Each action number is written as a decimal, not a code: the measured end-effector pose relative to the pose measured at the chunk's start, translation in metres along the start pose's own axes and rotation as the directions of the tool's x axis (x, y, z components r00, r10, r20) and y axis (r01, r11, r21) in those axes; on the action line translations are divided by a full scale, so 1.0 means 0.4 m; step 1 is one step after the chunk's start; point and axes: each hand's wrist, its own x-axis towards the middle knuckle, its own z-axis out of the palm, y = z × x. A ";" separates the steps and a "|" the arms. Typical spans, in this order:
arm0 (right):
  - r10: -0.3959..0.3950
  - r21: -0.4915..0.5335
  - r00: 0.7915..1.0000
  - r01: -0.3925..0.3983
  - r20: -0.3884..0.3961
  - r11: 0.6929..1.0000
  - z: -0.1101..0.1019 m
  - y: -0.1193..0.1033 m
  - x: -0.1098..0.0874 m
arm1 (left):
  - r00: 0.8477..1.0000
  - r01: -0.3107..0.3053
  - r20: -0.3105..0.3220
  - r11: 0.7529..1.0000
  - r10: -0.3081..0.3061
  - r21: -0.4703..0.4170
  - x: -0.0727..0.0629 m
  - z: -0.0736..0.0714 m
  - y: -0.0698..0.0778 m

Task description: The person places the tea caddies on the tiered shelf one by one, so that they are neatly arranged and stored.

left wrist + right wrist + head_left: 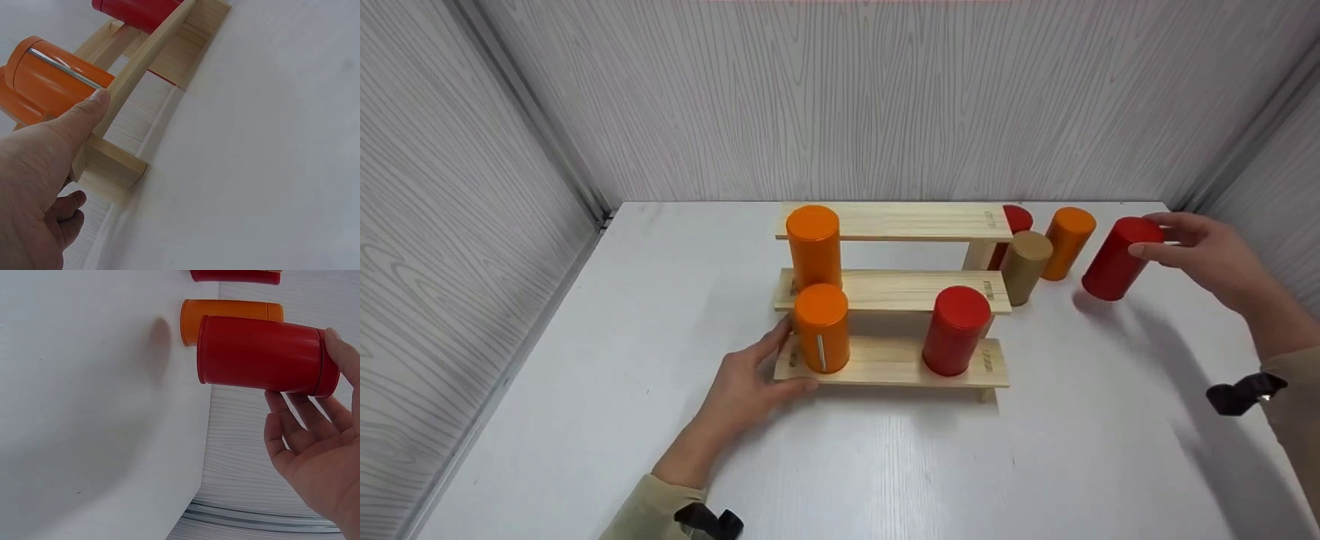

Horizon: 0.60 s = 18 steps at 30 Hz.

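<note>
The right hand (1222, 259) pinches a red canister (1116, 262) near its lid, raised and tilted just above the white surface (900, 472), toward its back right corner. The left hand (746, 386) grips the left end of the three-tier wooden rack (885, 364), thumb at the bottom board's front edge. On that board stand a slotted orange canister (822, 330) at the left end and a second red canister (956, 330) toward the right. Another orange canister (814, 244) stands on the middle board's left end. Beyond the rack's right end stand a gold canister (1025, 268), a third orange canister (1069, 244) and, partly hidden, apparently one more red canister (1017, 218).
</note>
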 end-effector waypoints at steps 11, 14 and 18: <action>-0.056 0.003 0.998 0.057 -0.030 0.998 -0.009 -0.051 -0.036 | 1.000 -0.010 -0.009 1.000 0.010 0.007 0.004 0.002 -0.006; -0.075 -0.006 0.997 0.075 -0.033 0.997 -0.011 -0.070 -0.044 | 1.000 -0.013 -0.012 1.000 0.013 0.009 0.005 0.003 -0.007; -0.100 -0.014 0.994 0.100 -0.032 0.995 -0.011 -0.099 -0.055 | 1.000 -0.022 -0.012 1.000 0.022 0.014 0.004 0.002 -0.006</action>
